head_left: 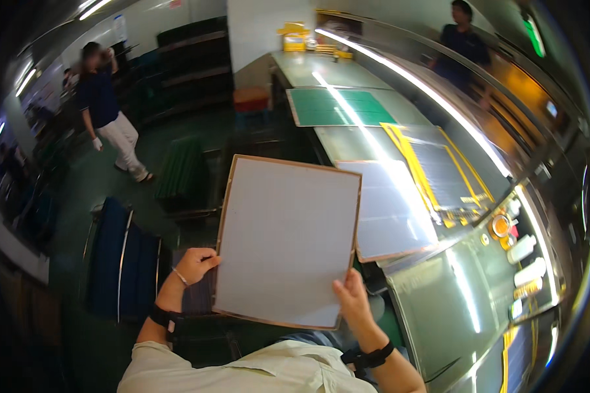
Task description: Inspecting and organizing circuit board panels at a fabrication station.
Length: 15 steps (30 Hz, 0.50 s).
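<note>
2 hands (195,265) (353,301) at opposite panel (286,242) edges

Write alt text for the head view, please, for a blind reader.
Left hand and right hand hold a pale, brown-edged panel by its opposite sides. A similar panel and a green sheet lie on the bench at right.

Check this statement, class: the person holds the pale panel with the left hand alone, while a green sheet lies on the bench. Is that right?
Not quite: the left hand is not alone. The head view shows the right hand also holding the pale panel, at its right edge. A green sheet does lie on the bench.
</note>
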Each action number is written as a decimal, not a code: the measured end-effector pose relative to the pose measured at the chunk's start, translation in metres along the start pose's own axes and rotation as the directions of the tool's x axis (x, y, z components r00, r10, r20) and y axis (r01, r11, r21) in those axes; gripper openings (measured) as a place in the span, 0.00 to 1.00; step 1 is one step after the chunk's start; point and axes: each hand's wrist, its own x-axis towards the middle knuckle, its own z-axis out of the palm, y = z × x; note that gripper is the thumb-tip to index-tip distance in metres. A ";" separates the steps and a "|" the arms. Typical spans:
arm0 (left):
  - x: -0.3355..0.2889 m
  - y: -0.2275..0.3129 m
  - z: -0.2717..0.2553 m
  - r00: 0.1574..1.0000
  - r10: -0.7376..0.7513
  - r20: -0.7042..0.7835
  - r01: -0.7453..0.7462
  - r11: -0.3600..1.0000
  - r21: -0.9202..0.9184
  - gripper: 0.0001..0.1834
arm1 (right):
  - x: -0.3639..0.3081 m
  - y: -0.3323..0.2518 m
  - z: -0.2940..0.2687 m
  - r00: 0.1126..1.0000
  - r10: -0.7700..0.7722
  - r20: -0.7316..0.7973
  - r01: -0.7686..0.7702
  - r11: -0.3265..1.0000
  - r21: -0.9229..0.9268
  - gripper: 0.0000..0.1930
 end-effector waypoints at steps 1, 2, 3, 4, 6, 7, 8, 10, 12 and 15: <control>0.014 0.004 0.019 0.998 0.056 0.039 -0.056 0.998 -0.010 0.12 | 0.001 -0.014 -0.020 0.997 0.018 -0.077 -0.021 0.999 -0.040 0.18; 0.027 0.022 0.042 0.993 0.089 0.076 -0.086 0.995 -0.042 0.13 | -0.001 -0.033 -0.042 0.986 0.039 -0.163 -0.053 0.995 -0.081 0.19; 0.039 0.026 0.072 0.992 0.058 0.115 -0.030 0.973 -0.230 0.13 | -0.004 -0.060 -0.060 0.970 -0.020 -0.242 -0.006 0.995 -0.103 0.20; 0.053 0.042 0.102 0.972 0.134 0.194 -0.067 0.946 -0.318 0.12 | -0.007 -0.086 -0.083 0.942 -0.082 -0.325 0.038 0.990 -0.138 0.20; 0.075 0.072 0.174 0.924 0.262 0.279 -0.064 0.826 -0.560 0.11 | -0.022 -0.103 -0.168 0.856 -0.336 -0.394 -0.033 0.724 -0.689 0.25; 0.081 0.086 0.209 0.907 0.294 0.301 -0.059 0.797 -0.601 0.12 | -0.029 -0.137 -0.188 0.833 -0.360 -0.421 -0.124 0.619 -0.775 0.25; 0.083 0.111 0.238 0.850 0.358 0.387 -0.033 0.769 -0.638 0.13 | -0.034 -0.169 -0.201 0.725 -0.457 -0.515 -0.194 0.581 -0.790 0.24; 0.076 0.140 0.301 0.760 0.456 0.464 -0.025 0.733 -0.679 0.13 | -0.054 -0.204 -0.241 0.634 -0.609 -0.477 -0.235 0.436 -0.869 0.23; 0.050 0.170 0.339 0.564 0.582 0.586 -0.137 0.766 -0.628 0.09 | -0.083 -0.211 -0.282 0.581 -0.663 -0.472 -0.191 0.452 -0.871 0.16; -0.016 0.181 0.377 0.330 0.482 0.812 0.085 0.841 -0.534 0.09 | -0.134 -0.202 -0.335 0.639 -0.432 -0.637 -0.479 0.424 -0.768 0.17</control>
